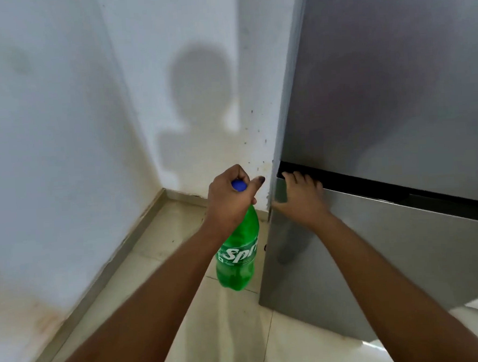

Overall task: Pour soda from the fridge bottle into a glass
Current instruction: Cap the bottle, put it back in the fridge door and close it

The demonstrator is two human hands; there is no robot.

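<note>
A green Sprite soda bottle [238, 253] with a blue cap hangs upright above the floor, just left of the fridge. My left hand [229, 202] is closed around its neck, right under the cap. My right hand [300, 196] rests flat with spread fingers on the top left corner of the fridge's lower door [390, 250], fingertips in the dark gap between the two doors. Both grey doors look shut. No glass is in view.
The grey fridge [394, 87] fills the right side. A white wall corner [132, 109] stands to the left, with my shadow on it. Beige floor tiles [179, 229] run between wall and fridge.
</note>
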